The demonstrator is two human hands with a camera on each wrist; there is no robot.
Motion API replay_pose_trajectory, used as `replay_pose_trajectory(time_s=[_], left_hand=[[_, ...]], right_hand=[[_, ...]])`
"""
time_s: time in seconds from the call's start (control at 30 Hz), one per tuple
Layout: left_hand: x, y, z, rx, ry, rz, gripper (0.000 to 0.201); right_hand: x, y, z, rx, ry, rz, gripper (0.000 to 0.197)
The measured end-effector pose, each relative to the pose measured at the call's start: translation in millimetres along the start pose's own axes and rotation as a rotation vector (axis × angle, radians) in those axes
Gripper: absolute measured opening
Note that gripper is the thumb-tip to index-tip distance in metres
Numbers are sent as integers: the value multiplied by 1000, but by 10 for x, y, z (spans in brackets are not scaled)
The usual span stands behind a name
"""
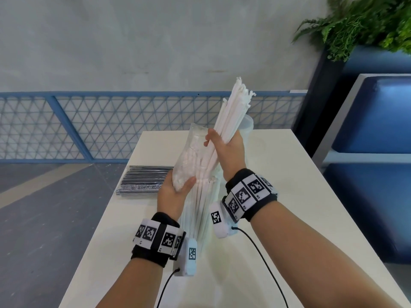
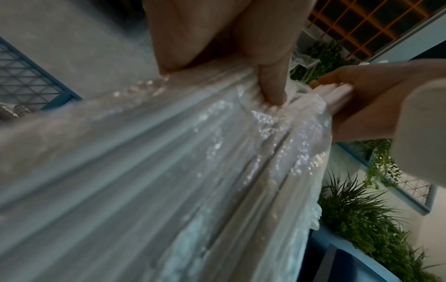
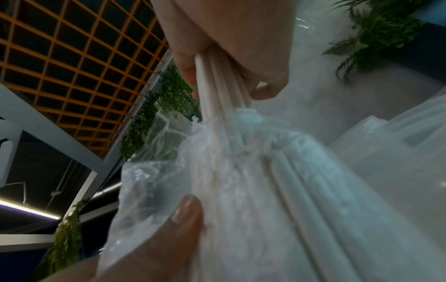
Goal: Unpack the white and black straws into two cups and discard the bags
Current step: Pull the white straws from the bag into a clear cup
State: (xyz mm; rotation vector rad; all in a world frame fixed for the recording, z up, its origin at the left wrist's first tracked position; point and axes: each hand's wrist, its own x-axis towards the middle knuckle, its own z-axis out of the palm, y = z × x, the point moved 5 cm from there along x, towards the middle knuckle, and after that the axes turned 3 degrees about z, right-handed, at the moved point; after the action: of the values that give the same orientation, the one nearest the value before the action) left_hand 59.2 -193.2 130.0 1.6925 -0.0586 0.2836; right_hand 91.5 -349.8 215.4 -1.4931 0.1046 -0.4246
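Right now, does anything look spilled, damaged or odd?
Nothing spilled. The right hand grips the white straws, whose top ends look frayed and uneven. The left hand holds the crumpled clear bag. The black straws lie bagged near the table's left edge.

You are facing a grey plaster wall (image 1: 155,41) with a blue lattice railing (image 1: 89,121) running along its base. A white table (image 1: 278,196) is standing on grey floor (image 1: 44,218). To your right, a blue cushioned bench (image 1: 373,116) is sitting below green ferns (image 1: 360,21).
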Motion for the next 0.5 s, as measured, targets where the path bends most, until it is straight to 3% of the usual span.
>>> replay_pose_trajectory(time_s=[0.1,0.2,0.43,0.5], left_hand=[[12,-7,-14,-3,22,-7,34],[25,1,-29,9,43,-3,33],[69,2,-60,72,54,4,36],[71,-17,-87,64,65,-8,37]], right_hand=[[-38,107,19,-99,-67,68,37],[-82,199,24,-166,-114,122,34],[25,39,-119,204,149,174,10],[72,10,-166,261,179,178,11]])
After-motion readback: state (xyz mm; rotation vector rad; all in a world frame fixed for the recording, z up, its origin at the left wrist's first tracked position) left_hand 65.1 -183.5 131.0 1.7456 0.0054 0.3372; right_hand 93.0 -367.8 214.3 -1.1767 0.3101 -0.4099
